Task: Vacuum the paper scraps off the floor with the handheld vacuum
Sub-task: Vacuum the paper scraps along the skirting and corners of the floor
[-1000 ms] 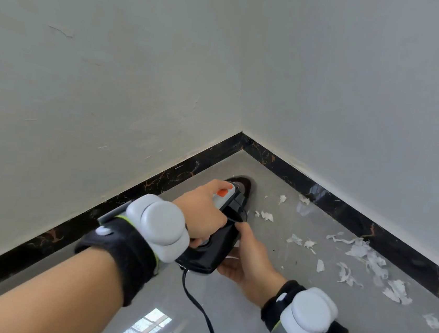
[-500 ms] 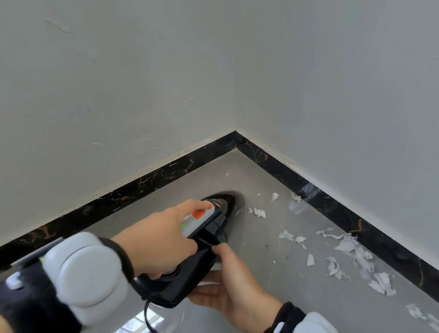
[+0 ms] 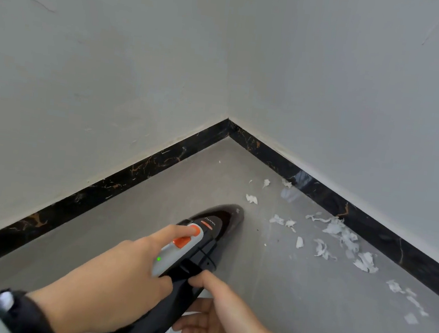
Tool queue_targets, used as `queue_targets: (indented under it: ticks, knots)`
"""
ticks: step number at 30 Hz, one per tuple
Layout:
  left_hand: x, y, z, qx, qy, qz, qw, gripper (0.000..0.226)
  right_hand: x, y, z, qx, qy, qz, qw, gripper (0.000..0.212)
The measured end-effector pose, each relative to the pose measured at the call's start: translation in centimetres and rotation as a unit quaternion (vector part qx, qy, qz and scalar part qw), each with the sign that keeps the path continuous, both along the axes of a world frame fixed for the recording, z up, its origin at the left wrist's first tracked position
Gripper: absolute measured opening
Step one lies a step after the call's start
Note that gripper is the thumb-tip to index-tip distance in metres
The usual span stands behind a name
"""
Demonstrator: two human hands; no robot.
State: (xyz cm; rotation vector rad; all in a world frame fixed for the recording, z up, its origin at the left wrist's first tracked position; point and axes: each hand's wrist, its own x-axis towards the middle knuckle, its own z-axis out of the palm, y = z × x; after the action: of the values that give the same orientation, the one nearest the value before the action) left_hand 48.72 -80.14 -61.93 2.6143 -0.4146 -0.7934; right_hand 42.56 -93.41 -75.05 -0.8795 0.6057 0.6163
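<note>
A black handheld vacuum (image 3: 211,236) with a grey top panel and orange buttons points toward the room corner, its nozzle low over the grey floor. My left hand (image 3: 106,287) grips its handle from above, the thumb lying on the orange button. My right hand (image 3: 219,322) holds the vacuum's body from below and the right side, thumb on its edge. White paper scraps (image 3: 341,237) lie scattered on the floor to the right of the nozzle, along the right wall. One scrap (image 3: 251,198) lies just ahead of the nozzle.
Two pale walls meet in a corner (image 3: 228,123) with a black marbled skirting board (image 3: 136,167) along both. More scraps (image 3: 406,297) trail off to the right edge. The floor on the left side is bare.
The vacuum and both hands have pulled back from the corner toward me. A green light shows on the grey panel now and half a second ago. The scraps lie as before.
</note>
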Motion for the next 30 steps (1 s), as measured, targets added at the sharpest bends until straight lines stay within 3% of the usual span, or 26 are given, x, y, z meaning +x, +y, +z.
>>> queue_targets:
  ticks: [8,22,30]
  knots:
    - [2.8,-4.6,-0.9,-0.011,-0.037,-0.062,0.997,0.065,1.9,-3.3,0.3,-0.023,-0.003,-0.081,0.996,0.027]
    - [7.2,-10.6,-2.6,-0.021,-0.013,-0.057,0.998,0.064,5.6,-8.3,0.0,-0.036,-0.002,-0.155,0.987,0.026]
    - [5.0,-9.0,-2.7,-0.031,-0.019,-0.076,0.996,0.067,3.3,-8.0,-0.7,-0.013,0.017,-0.114,0.993,0.029]
